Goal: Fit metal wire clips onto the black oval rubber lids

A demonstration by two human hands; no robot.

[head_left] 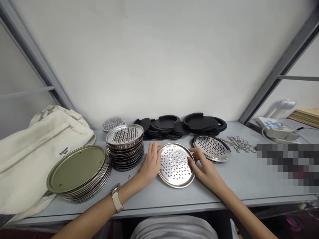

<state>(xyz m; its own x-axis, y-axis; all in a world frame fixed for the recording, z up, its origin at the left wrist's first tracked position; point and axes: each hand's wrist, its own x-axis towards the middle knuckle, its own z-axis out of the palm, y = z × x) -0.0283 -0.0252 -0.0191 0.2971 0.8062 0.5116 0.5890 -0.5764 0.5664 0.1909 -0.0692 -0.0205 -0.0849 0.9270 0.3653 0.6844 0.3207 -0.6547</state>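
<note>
A round, shiny metal grater plate (175,166) with several slots is at the front middle of the table, slightly tilted. Its left rim is between the curled fingers of my left hand (151,162). My right hand (203,167) pinches the opposite rim, thumb nearer to me. Left of my left hand stands a tall stack of grater plates (126,136), the top one with raised teeth. Just beyond my right hand, another slotted grater plate (213,147) lies partly in a black holder. Whether the held plate touches the table I cannot tell.
Black plastic holders (165,124) lie piled along the wall. Small metal hooks or clips (238,143) are heaped at the right. On the left are stacked olive-green round plates (79,169) and a cream canvas bag (37,156). A white device (277,127) stands far right.
</note>
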